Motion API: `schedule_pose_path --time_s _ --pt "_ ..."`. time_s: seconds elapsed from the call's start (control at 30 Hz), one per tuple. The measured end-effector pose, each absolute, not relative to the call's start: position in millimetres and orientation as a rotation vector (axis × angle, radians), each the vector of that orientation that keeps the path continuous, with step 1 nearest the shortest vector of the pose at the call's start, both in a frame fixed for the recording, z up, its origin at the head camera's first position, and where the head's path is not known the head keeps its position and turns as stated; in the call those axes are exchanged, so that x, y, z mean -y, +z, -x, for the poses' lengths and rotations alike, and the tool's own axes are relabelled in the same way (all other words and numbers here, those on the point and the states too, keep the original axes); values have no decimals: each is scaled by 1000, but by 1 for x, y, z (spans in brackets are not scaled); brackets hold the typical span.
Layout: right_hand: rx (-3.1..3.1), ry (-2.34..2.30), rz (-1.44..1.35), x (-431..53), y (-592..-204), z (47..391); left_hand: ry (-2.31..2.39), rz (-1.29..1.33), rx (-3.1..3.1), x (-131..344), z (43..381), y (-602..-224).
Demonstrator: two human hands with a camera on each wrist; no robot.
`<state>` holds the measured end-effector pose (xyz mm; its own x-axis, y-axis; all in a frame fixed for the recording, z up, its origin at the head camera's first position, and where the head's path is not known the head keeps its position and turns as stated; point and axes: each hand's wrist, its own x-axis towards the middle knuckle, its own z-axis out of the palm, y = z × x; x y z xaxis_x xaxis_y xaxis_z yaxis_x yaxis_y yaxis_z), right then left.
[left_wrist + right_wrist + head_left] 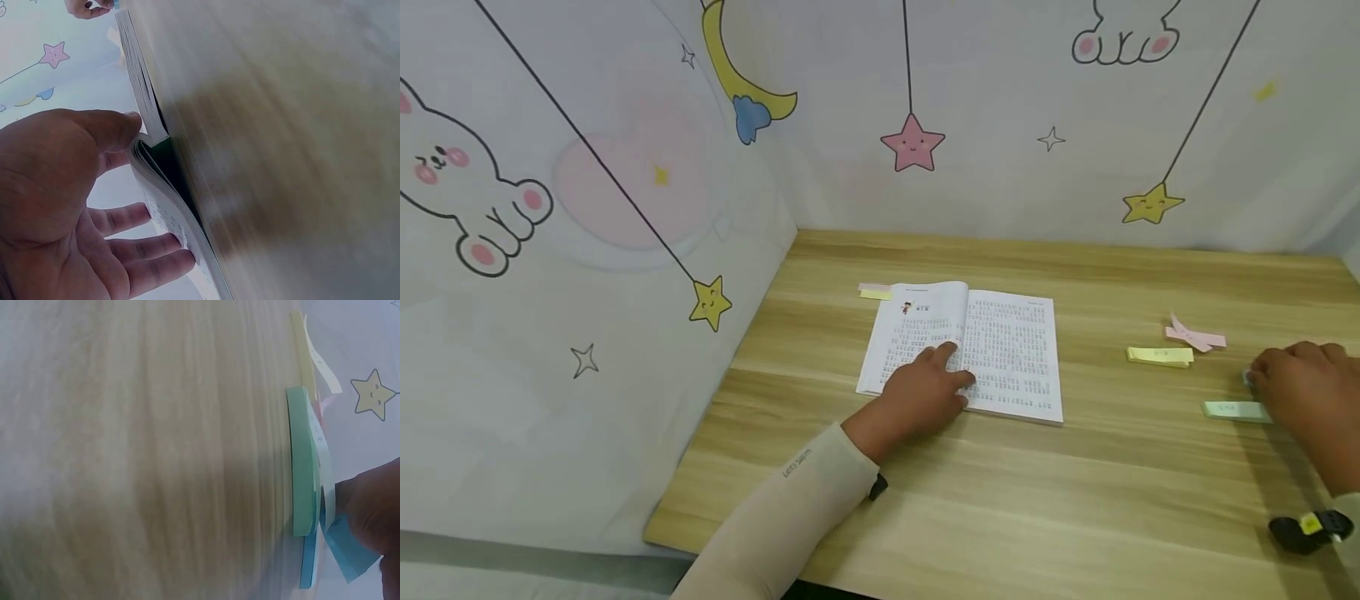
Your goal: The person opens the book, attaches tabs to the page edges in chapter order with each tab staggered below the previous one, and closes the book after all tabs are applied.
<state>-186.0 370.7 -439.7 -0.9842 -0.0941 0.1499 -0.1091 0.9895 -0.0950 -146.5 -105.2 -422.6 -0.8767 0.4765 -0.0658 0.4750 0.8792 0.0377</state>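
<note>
An open book [1011, 358] with printed pages lies on the table. My left hand [925, 387] rests across its lower middle, fingers spread over the left page and thumb at the gutter. In the left wrist view the thumb [115, 128] presses near the fold at the book's lower edge. At the far right, my right hand [1311, 400] pinches a blue sticky strip [351, 550], its free end bent out from the blue pad [308, 562]. Beside that hand lies a green sticky pad [1231, 411], its top strip lifting.
A yellow sticky pad [1157, 357] and a pink sticky pad [1195, 337] lie between the book and my right hand. Pink and yellow tabs [875, 293] stick out from the book's upper left edge. A decorated wall [985, 192] borders the table [1075, 500] behind and at left.
</note>
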Motion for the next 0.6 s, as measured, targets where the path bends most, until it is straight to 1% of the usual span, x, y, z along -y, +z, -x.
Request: schedule_pose_path --time_s 0.1,0.23,0.6 --pt "3067 135 -183 -369 -436 187 51 -745 -2980 105 144 -424" --pt "3104 201 -291 -369 -434 190 61 -737 -2983 105 143 -424" --pt "3194 310 -206 -366 -432 188 57 -756 -2981 106 143 -423"
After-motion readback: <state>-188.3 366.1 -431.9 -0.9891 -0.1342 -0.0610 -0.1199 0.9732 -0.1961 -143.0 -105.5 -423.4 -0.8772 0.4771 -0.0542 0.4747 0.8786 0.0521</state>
